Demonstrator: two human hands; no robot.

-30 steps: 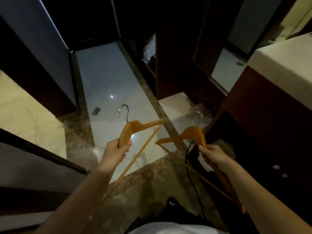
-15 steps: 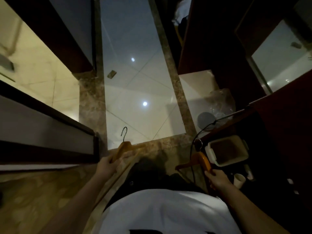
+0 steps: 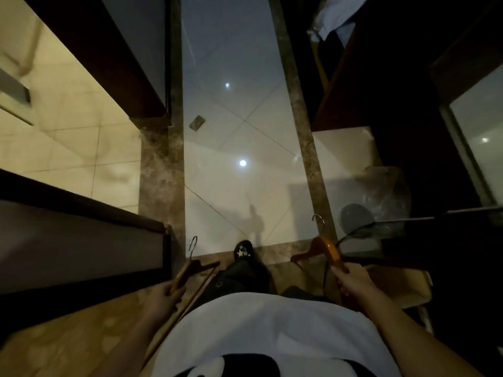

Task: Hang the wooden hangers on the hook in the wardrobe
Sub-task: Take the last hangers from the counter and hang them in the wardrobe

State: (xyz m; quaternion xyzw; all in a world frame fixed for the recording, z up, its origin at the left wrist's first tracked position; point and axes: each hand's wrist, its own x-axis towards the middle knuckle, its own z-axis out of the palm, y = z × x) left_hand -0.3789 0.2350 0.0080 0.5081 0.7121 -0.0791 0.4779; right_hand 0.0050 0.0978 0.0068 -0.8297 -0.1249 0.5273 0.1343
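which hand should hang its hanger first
Right, probably: the right hand and right hanger are nearer the wardrobe, where clothes show. The left hand grips the left hanger farther off.

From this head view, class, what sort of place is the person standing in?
Likely a bedroom or hotel entry passage: glossy tiled floor, dark wooden wardrobe, white cloth at its opening.

Single wide-angle view from the person's head, facing steeply down past the white shirt (image 3: 258,322), left hand (image 3: 163,297) and right hand (image 3: 351,281) close by near the lower edge, pale tiled floor (image 3: 231,131) stretching away toward the top edge
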